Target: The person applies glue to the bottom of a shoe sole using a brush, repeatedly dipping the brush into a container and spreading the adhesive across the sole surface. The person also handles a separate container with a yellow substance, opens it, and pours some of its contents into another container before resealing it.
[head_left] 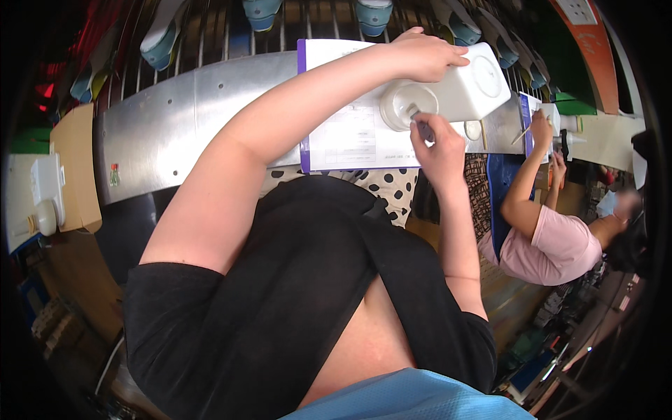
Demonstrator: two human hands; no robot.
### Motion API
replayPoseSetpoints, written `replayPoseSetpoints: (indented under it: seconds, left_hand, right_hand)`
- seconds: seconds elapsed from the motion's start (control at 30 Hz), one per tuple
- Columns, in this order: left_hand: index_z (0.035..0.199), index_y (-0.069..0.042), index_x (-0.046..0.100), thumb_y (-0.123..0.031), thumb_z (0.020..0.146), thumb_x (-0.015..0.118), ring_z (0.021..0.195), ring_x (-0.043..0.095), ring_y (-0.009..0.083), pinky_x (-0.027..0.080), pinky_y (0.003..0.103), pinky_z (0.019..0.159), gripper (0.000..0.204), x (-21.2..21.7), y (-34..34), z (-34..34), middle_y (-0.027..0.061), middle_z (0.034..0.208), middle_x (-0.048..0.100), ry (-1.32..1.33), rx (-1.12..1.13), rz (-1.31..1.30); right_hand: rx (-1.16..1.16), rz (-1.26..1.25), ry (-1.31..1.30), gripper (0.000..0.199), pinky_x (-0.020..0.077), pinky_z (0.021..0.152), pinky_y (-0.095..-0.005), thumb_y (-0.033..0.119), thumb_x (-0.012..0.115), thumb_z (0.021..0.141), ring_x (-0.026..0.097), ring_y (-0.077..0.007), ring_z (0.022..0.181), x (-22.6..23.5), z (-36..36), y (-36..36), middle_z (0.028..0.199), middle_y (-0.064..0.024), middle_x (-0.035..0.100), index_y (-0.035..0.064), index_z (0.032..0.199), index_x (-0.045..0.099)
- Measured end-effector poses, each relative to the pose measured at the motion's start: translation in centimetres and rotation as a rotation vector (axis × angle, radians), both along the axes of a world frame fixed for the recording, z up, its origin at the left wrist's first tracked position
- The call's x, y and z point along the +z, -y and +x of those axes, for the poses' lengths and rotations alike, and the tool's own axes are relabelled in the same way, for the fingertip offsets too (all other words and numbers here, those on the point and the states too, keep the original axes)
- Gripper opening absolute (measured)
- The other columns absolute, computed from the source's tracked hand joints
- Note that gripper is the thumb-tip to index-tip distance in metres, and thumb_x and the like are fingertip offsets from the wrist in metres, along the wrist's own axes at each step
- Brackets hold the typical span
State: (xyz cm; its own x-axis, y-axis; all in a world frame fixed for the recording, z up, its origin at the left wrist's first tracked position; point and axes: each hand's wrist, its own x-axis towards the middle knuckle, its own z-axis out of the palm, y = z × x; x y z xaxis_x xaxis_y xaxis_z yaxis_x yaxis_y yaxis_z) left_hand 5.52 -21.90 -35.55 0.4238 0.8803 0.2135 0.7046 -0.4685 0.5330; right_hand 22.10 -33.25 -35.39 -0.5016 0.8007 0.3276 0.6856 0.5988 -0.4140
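My left hand (427,57) reaches across the bench, its fingers wrapped over a white square-sided plastic jug (467,91). The jug lies tipped, its round-marked base facing right. Beside the jug is a round whitish tub (389,117), open at the top; whether the jug's mouth meets it I cannot tell. Close to the tub's near rim, my right hand (442,147) pinches a small greyish tool whose end points into the tub. Its kind is mostly hidden by my fingers. Under these lies a white printed sheet (343,143) with purple edges.
A small round white lid or dish (473,130) lies right of the tub. The metal bench (210,98) runs leftward. Beyond it, blue-and-white shoes (373,17) rest on a rack of bars. A co-worker in a pink shirt (549,245) works at the right. A cardboard panel (73,168) stands left.
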Motion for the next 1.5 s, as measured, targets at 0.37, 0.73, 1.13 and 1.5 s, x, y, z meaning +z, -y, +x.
replayPoseSetpoints:
  seconds: [0.37,0.73,1.13,1.5]
  left_hand:
    - [0.143,-0.037,0.058,-0.003,0.090,0.047,0.149,0.038,0.0231,0.018,0.065,0.121,0.065,1.5,-0.4,-0.1,-0.0098,0.160,0.043,-0.191,-0.014,0.004]
    - [0.146,-0.034,0.055,-0.001,0.092,0.045,0.150,0.035,0.0211,0.016,0.063,0.123,0.065,2.2,-0.6,-0.4,-0.0078,0.160,0.041,-0.174,-0.067,-0.079]
    - [0.148,-0.034,0.053,-0.007,0.093,0.043,0.140,0.049,0.0258,0.017,0.063,0.122,0.063,1.4,-0.4,-0.7,0.0019,0.149,0.056,-0.067,-0.059,-0.025]
    - [0.149,-0.036,0.051,0.003,0.083,0.047,0.152,0.032,0.0215,0.013,0.060,0.125,0.077,2.0,-0.2,-0.8,-0.0111,0.164,0.035,-0.135,-0.060,-0.088]
  right_hand:
    - [0.108,-0.244,0.461,0.014,0.0555,0.069,-0.0413,0.014,0.070,0.076,0.070,-0.0323,0.066,4.3,-1.9,-6.6,0.070,-0.0159,0.070,0.0015,0.082,0.070]
    - [-0.018,-0.381,0.232,0.014,0.0533,0.063,-0.0340,0.013,0.070,0.079,0.068,-0.0227,0.059,3.9,-1.8,-5.6,0.068,-0.0149,0.070,0.0001,0.084,0.071]
    - [-0.065,-0.523,-0.153,0.010,0.0451,0.055,-0.0227,0.009,0.070,0.086,0.057,-0.0068,0.058,4.5,0.0,-4.6,0.066,-0.0015,0.065,-0.0005,0.082,0.070]
    - [-0.130,-0.217,-0.305,0.009,0.0537,0.066,-0.0256,-0.001,0.067,0.083,0.069,-0.0112,0.071,1.9,3.0,-0.6,0.077,-0.0066,0.072,0.0000,0.092,0.071]
